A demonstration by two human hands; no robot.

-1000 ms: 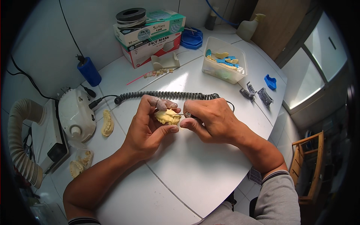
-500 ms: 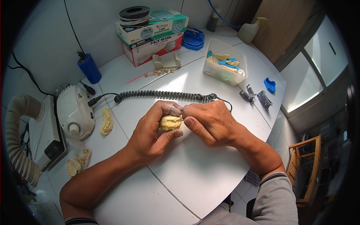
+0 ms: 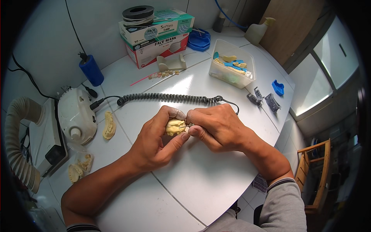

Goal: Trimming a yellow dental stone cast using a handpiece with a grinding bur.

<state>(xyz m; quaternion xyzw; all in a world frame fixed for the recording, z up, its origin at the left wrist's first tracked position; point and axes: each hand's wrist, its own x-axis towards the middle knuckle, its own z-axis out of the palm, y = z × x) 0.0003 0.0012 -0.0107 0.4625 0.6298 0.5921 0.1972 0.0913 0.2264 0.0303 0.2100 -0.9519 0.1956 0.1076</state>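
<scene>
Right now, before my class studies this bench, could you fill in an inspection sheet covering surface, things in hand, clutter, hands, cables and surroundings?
Surface: white tiled table with dark joint lines.
Things in hand: yellowish tooth model; thin metal tool pointing at it, contact hard to confirm.
Clutter: clear tub of loose pieces, stacked boxes topped by a spool, white machine.
Hands: left hand holds the tooth model; right hand grips the metal tool.
Cables: black coiled cord, plugged into the white machine.
Surroundings: wooden rack at right; wall behind.
</scene>
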